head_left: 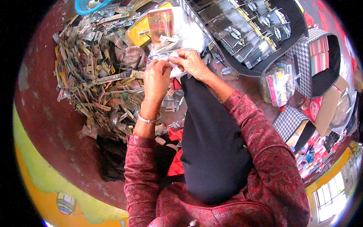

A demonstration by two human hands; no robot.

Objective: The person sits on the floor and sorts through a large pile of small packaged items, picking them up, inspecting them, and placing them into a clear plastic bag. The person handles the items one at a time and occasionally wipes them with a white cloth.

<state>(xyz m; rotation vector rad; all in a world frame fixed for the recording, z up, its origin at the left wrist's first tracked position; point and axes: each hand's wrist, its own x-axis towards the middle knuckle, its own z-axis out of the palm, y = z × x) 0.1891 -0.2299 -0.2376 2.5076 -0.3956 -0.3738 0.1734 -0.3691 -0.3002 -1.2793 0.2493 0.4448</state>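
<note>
My left hand [155,80] and my right hand [193,65] meet in front of me, above my knee. Both are closed in pinches on a thin, crumpled white plastic piece [175,70], partly hidden behind my fingers. Just beyond the hands lie a whitish twisted strip [166,43] and a clear packet with a yellow and brown card [160,23]. To the left of my left hand spreads a large heap of used strips and small packets [85,72]. A greyish crumpled cloth [130,56] rests on that heap.
At the far right, a dark tray [261,67] holds rows of clear packets with black thin items. Near it stand a houndstooth box [302,81] with coloured cards, a pink bagged bundle [279,87] and brown cardboard [332,106]. A blue basket [80,9] is at the far left.
</note>
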